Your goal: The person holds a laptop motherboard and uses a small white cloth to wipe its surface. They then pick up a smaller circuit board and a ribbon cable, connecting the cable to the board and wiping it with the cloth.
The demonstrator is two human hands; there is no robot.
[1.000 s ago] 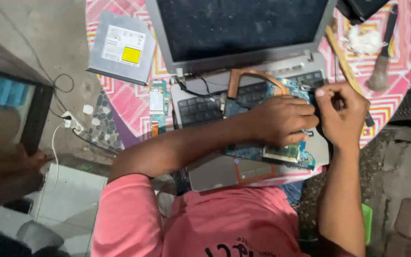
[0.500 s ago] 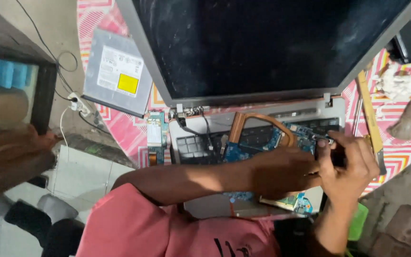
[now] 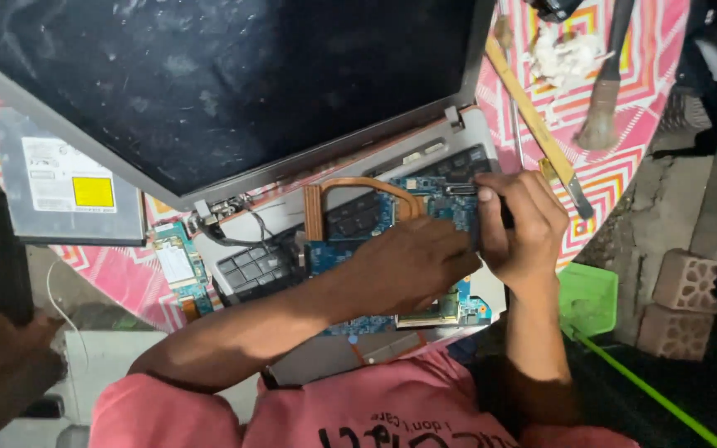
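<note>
Blue circuit board (image 3: 375, 241) is lying on the keyboard of an open laptop (image 3: 234, 91), a copper heat pipe (image 3: 358, 187) curving across it. The left hand (image 3: 412, 261) is pressing flat on the board, fingers closed together. The right hand (image 3: 520, 224) is gripping a dark tool handle at the board's far edge. A grey optical drive (image 3: 68, 182) is lying beside the laptop on the pink patterned cloth (image 3: 624, 166), with a brush (image 3: 603, 108) nearby.

Left hand (image 3: 412, 261) hides circuit board (image 3: 375, 220) middle; laptop screen (image 3: 209, 75) cropped.
</note>
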